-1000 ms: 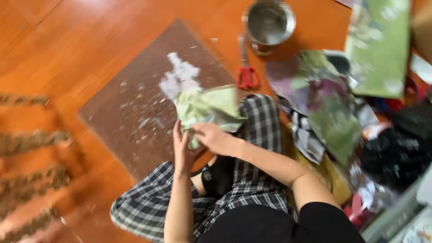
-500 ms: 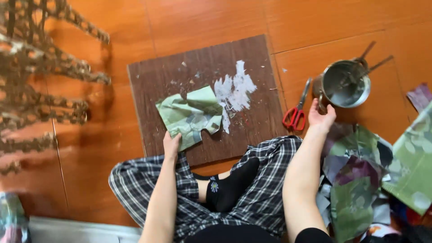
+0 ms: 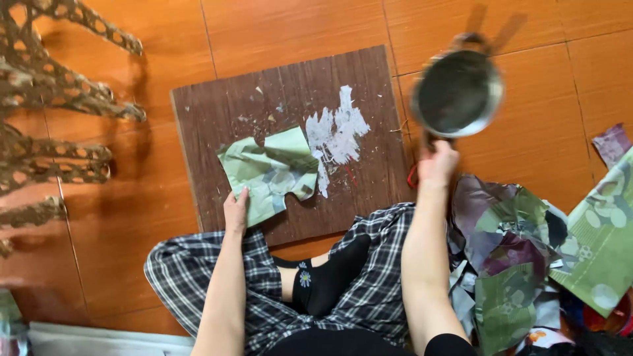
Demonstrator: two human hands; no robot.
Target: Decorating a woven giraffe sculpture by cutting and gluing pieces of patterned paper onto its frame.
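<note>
Left hand (image 3: 235,211): we press flat, released fingers on the green paper (image 3: 270,173), near edge of the board (image 3: 217,118).
Right hand (image 3: 436,163): we grasp the blurred metal pot (image 3: 457,92), lifted over the floor (image 3: 297,26), right of the board.
Scraps (image 3: 521,264): piled right.

Pale green paper (image 3: 269,173) on a dark brown board (image 3: 217,118) smeared white — grey metal pot (image 3: 457,93), black-and-white plaid trousers (image 3: 198,277).

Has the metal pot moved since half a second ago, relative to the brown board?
Yes. The metal pot, gripped by the right hand, has been lifted off the floor and now hangs blurred at the brown board's right edge, closer than before.
</note>
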